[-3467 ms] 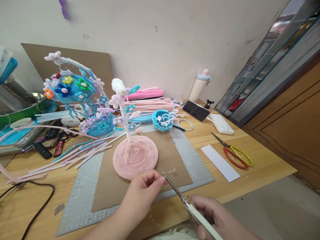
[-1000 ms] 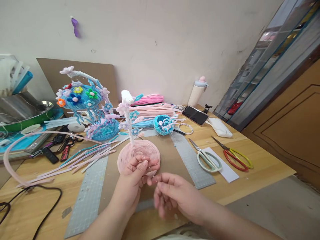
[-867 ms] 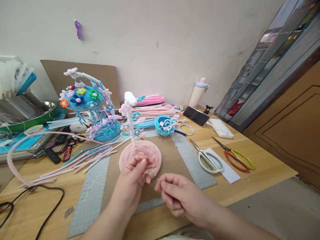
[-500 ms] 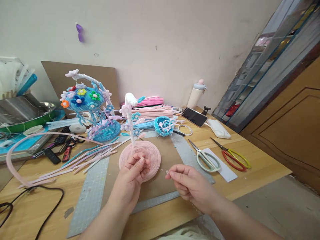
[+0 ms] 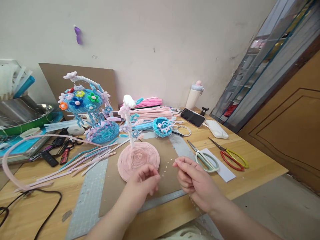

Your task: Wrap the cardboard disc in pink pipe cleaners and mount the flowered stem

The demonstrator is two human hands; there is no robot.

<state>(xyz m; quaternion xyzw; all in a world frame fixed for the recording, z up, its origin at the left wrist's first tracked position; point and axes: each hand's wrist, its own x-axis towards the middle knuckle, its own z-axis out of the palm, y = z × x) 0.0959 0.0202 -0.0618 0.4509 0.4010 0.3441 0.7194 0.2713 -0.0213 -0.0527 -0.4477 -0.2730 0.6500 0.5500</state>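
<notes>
A thin string of small pale beads (image 5: 167, 166) spans the gap between my hands, above the brown board. My right hand (image 5: 193, 178) is closed, thumb and forefinger pinching the string at its upper end. More faint beads hang under that hand. My left hand (image 5: 143, 183) is curled shut at the string's lower end; its fingertips partly hide the grip. Just behind the left hand lies a coiled pink round base (image 5: 138, 156). From its back edge rises a white wrapped stem (image 5: 128, 125) with pastel flowers and leaves.
A blue flowered pipe-cleaner piece (image 5: 83, 100) stands at back left, loose pipe cleaners (image 5: 82, 160) in front. A small blue basket shape (image 5: 162, 127) sits behind the board. Green-handled scissors (image 5: 206, 160), red-and-yellow scissors (image 5: 232, 158) and a phone (image 5: 192, 117) lie right.
My left hand has moved right and down, uncovering more of the pink base. My right hand has shifted slightly right and up, and more of the bead string shows between them.
</notes>
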